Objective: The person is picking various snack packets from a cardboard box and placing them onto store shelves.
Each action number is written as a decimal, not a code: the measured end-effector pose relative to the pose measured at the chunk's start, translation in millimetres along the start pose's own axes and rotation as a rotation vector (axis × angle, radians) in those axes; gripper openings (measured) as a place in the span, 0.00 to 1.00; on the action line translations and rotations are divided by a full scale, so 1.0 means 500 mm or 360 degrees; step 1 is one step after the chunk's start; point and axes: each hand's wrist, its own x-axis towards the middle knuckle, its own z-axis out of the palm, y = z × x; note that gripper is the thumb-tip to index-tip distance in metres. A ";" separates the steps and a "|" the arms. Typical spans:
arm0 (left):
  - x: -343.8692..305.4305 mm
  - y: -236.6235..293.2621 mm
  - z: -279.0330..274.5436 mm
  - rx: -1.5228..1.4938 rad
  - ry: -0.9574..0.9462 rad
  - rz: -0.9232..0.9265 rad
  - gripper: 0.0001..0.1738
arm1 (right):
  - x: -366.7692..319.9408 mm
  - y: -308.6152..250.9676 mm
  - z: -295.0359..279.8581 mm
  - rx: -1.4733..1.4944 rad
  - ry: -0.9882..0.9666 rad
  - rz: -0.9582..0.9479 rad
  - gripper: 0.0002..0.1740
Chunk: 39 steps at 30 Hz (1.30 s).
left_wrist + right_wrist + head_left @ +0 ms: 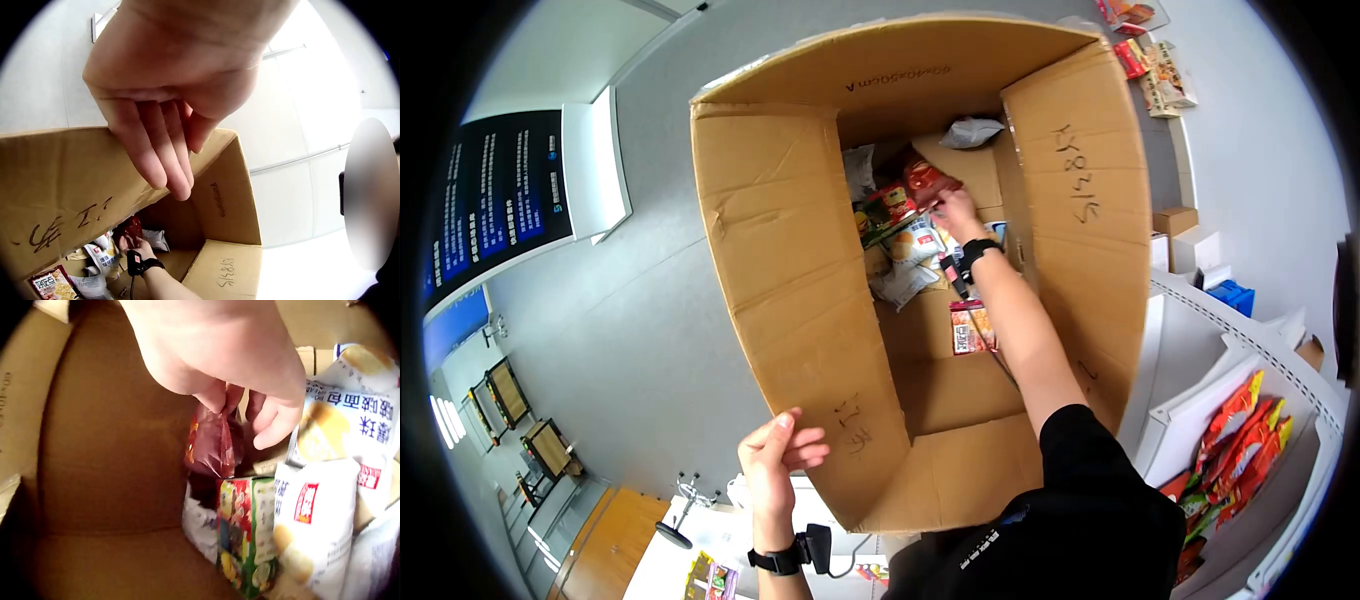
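Deep inside the large cardboard box (pixel 785 250), my right hand (pixel 956 212) pinches the edge of a dark red snack bag (pixel 925 180). The right wrist view shows thumb and fingers at the crimped end of this shiny bag (pixel 214 445). Just below it lie a red and green snack pack (pixel 245 534) and white bread bags (pixel 317 519) with a red label. My left hand (pixel 778 458) is beside the box's left flap, fingers loosely bent and holding nothing. In the left wrist view, the fingers of the left hand (pixel 169 81) hang over the flap's edge.
Near the box's close end lies a red and yellow snack packet (pixel 972 328). A grey-white bag (pixel 972 132) rests by the far wall. To the right, a white shelf (pixel 1200 385) holds red chip bags (pixel 1245 440). More boxes (pixel 1175 222) stand beyond the right flap.
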 end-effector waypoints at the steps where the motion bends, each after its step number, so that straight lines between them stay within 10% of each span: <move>1: -0.004 0.007 0.009 0.0044 0.0018 0.0025 0.18 | -0.034 0.001 0.017 0.0040 0.0007 -0.0054 0.10; 7: -0.003 0.006 -0.016 -0.0030 -0.0245 0.0026 0.19 | -0.220 -0.008 0.063 0.0507 0.0289 -0.0078 0.10; 23: -0.133 0.048 -0.048 -0.0062 -0.1742 0.0542 0.30 | -1.191 0.009 0.108 0.0376 -0.0514 -0.0958 0.10; 34: -0.462 -0.062 0.027 0.0393 -0.2455 0.0956 0.21 | -1.485 0.140 -0.013 0.0569 -0.0035 -0.1309 0.27; 39: -0.579 -0.215 0.013 0.0446 -0.2768 0.0689 0.21 | -1.610 0.294 -0.078 0.0641 0.0362 -0.1476 0.25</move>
